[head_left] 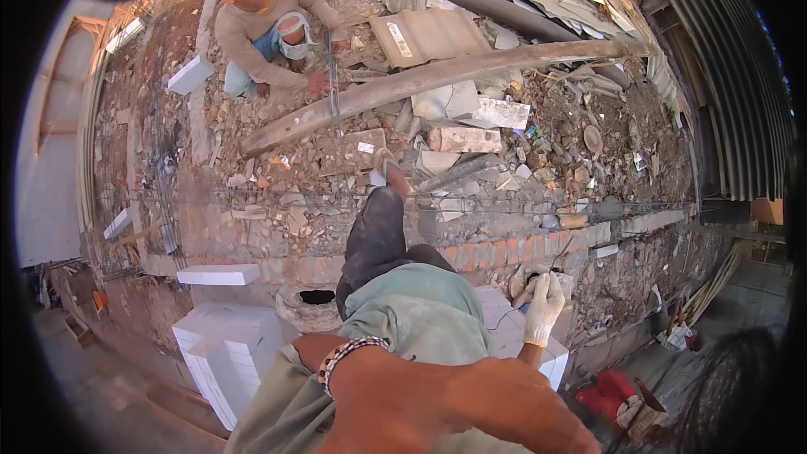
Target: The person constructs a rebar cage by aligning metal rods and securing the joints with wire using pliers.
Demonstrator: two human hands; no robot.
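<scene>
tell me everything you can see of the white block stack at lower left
The stack of white blocks looks like smooth, straight-edged masonry, with flat tops and thin dark lines across the sides. It stands beside the person's green shirt, which hides part of it. Whether they touch, or what supports it, cannot be told.

Over in the lower left of the frame I can see a stack of white, sharp-edged rectangular blocks (206, 324), packed close together, with narrow dark lines running along its sides. Right of the lower centre there's a second group of white rectangular blocks (504, 335), partly covered from view, its pale upper face crossed by a thin dark line and one corner showing lower down to the right. A single flat white rectangular slab (217, 274) lies lengthwise from left to right, above the left stack in the frame.
</scene>
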